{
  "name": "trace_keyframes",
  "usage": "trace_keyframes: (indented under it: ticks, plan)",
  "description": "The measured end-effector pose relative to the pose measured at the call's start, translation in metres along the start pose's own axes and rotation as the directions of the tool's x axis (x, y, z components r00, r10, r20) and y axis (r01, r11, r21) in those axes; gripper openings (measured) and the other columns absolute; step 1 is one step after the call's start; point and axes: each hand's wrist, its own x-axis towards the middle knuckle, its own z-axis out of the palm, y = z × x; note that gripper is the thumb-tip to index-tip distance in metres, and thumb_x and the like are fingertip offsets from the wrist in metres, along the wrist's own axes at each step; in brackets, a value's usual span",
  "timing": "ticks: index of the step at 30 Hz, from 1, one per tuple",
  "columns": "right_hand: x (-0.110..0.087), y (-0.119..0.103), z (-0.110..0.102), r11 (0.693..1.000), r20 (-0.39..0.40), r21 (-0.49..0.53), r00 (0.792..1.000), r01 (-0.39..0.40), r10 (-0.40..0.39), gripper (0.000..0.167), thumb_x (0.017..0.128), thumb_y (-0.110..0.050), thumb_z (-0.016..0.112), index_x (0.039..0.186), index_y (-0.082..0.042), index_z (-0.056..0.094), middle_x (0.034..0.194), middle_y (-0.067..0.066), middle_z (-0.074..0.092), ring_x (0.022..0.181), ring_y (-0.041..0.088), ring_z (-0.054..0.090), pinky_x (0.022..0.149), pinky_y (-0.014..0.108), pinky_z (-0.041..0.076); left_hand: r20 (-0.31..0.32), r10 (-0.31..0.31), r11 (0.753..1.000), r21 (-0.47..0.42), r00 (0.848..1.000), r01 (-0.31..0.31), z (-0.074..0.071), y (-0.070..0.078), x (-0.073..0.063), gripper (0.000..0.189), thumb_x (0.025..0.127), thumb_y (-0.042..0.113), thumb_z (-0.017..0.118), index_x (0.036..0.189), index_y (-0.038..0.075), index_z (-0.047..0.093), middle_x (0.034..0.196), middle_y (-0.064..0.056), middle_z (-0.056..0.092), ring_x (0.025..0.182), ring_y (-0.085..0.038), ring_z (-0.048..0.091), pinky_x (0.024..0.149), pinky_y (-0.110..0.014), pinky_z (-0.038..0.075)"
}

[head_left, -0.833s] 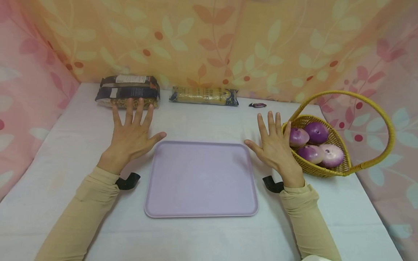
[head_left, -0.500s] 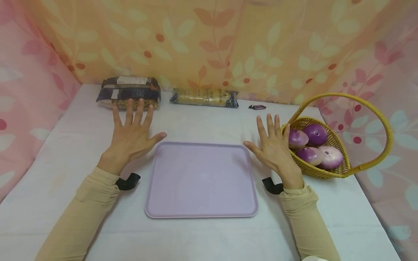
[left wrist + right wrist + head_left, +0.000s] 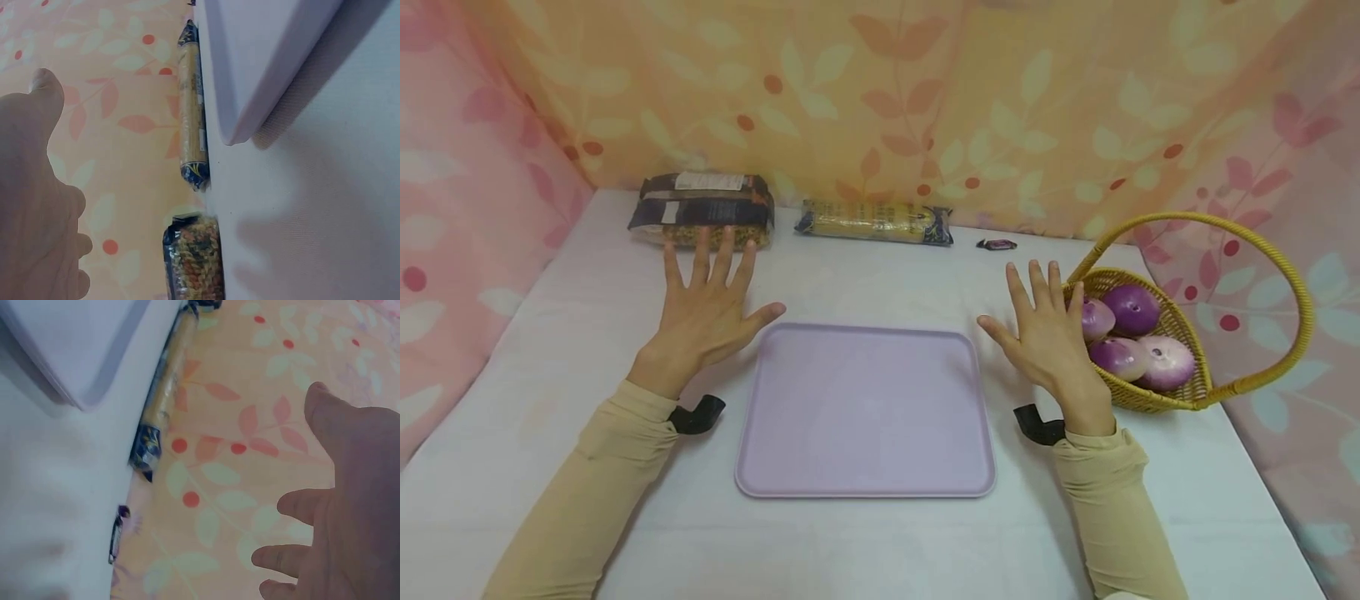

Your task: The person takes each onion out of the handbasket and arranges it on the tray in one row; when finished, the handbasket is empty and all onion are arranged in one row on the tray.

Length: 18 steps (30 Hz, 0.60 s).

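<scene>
My left hand (image 3: 703,321) is held palm down with fingers spread, left of a lilac tray (image 3: 865,412). Its fingertips overlap a bag of spiral pasta (image 3: 703,208) in the head view; the left wrist view has the pasta bag (image 3: 195,259) beyond the hand and a hand shadow on the cloth. My right hand (image 3: 1048,337), also spread and holding nothing, hovers between the tray and a yellow wicker basket (image 3: 1157,400). Its little finger overlaps the basket's near side. Several round purple-and-white vegetables (image 3: 1131,310) lie in the basket.
A long packet of spaghetti (image 3: 876,222) lies along the back of the white-covered table (image 3: 880,550). Right of it is a small wrapped candy (image 3: 997,245). The basket's tall handle (image 3: 1292,283) arches up at the right. Flowered curtains (image 3: 925,100) enclose the back and sides.
My right hand has shifted slightly to the right, away from the tray and further over the basket's edge. The left hand stays in place, and the head view has tilted slightly.
</scene>
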Motion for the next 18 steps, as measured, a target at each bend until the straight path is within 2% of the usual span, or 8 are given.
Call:
trace_keyframes:
  ticks: [3, 5, 7, 9, 11, 14, 16, 18]
  plan:
    - [-0.002, 0.012, -0.011, 0.999, -0.125, 0.032, 0.992, -0.021, 0.025, 0.074, 0.097, -0.053, 0.048, 0.154, -0.011, 0.028, 0.157, 0.027, 0.026, 0.149, 0.046, 0.015, 0.117, 0.068, 0.006, 0.014, -0.012, 0.999, -0.03, 1.0, 0.013, -0.002, -0.001, 0.001, 0.09, 0.095, 0.072, 0.025, 0.158, 0.011, 0.004, 0.164, -0.018, -0.009, 0.15, -0.038, -0.021, 0.113, -0.07, -0.012]
    - [-0.005, 0.024, -0.017, 0.995, -0.244, 0.073, 0.967, -0.06, 0.077, 0.06, 0.096, -0.038, 0.056, 0.145, -0.005, 0.044, 0.146, 0.029, 0.043, 0.14, 0.048, 0.034, 0.114, 0.066, 0.02, 0.02, -0.02, 0.998, -0.06, 1.0, 0.021, -0.003, -0.001, 0.002, 0.084, 0.098, 0.065, 0.031, 0.157, 0.007, 0.015, 0.163, -0.022, 0.013, 0.151, -0.043, 0.005, 0.115, -0.069, 0.005]
    - [-0.008, 0.037, -0.021, 0.987, -0.333, 0.115, 0.931, -0.114, 0.146, 0.046, 0.095, -0.026, 0.058, 0.133, -0.001, 0.055, 0.134, 0.03, 0.054, 0.127, 0.05, 0.047, 0.107, 0.065, 0.032, 0.042, -0.025, 0.992, -0.124, 0.999, 0.03, -0.004, -0.001, 0.003, 0.071, 0.1, 0.053, 0.04, 0.15, 0.004, 0.032, 0.151, -0.025, 0.04, 0.139, -0.046, 0.036, 0.109, -0.067, 0.027]
    - [-0.011, 0.052, -0.023, 0.973, -0.35, 0.148, 0.911, -0.174, 0.216, 0.04, 0.094, -0.02, 0.055, 0.128, 0.001, 0.058, 0.129, 0.031, 0.056, 0.12, 0.052, 0.051, 0.1, 0.065, 0.038, 0.076, -0.01, 0.976, -0.215, 0.997, 0.026, -0.004, -0.001, 0.003, 0.055, 0.101, 0.04, 0.048, 0.137, -0.001, 0.048, 0.129, -0.025, 0.06, 0.116, -0.044, 0.058, 0.093, -0.061, 0.045]
    - [-0.013, 0.064, -0.023, 0.96, -0.272, 0.146, 0.923, -0.239, 0.271, 0.04, 0.096, -0.02, 0.051, 0.13, 0.0, 0.056, 0.131, 0.033, 0.053, 0.121, 0.053, 0.048, 0.098, 0.068, 0.038, 0.127, 0.024, 0.951, -0.309, 0.992, 0.016, -0.001, -0.002, 0.004, 0.04, 0.099, 0.031, 0.052, 0.121, -0.002, 0.059, 0.108, -0.021, 0.069, 0.095, -0.038, 0.066, 0.079, -0.053, 0.051]
    - [-0.012, 0.08, -0.018, 0.959, -0.093, 0.112, 0.958, -0.262, 0.272, 0.044, 0.098, -0.024, 0.047, 0.135, 0.0, 0.051, 0.133, 0.035, 0.049, 0.121, 0.056, 0.045, 0.096, 0.07, 0.037, 0.205, 0.086, 0.902, -0.431, 0.975, 0.011, 0.005, -0.003, 0.005, 0.028, 0.097, 0.025, 0.055, 0.105, -0.001, 0.064, 0.091, -0.015, 0.07, 0.078, -0.025, 0.063, 0.069, -0.04, 0.05]
    - [-0.011, 0.086, -0.014, 0.96, 0.012, 0.094, 0.965, -0.263, 0.263, 0.048, 0.099, -0.029, 0.046, 0.138, 0.0, 0.048, 0.134, 0.036, 0.046, 0.122, 0.056, 0.043, 0.095, 0.072, 0.036, 0.246, 0.118, 0.879, -0.477, 0.962, 0.014, 0.01, -0.003, 0.005, 0.025, 0.096, 0.024, 0.057, 0.101, 0.0, 0.064, 0.085, -0.011, 0.067, 0.073, -0.02, 0.059, 0.065, -0.033, 0.047]
    - [-0.009, 0.091, -0.009, 0.96, 0.071, 0.081, 0.963, -0.267, 0.261, 0.053, 0.099, -0.034, 0.048, 0.139, 0.001, 0.045, 0.134, 0.038, 0.045, 0.121, 0.058, 0.043, 0.094, 0.073, 0.035, 0.276, 0.135, 0.859, -0.512, 0.952, 0.027, 0.013, -0.003, 0.006, 0.023, 0.095, 0.022, 0.058, 0.1, 0.0, 0.063, 0.081, -0.009, 0.065, 0.069, -0.017, 0.056, 0.062, -0.029, 0.044]
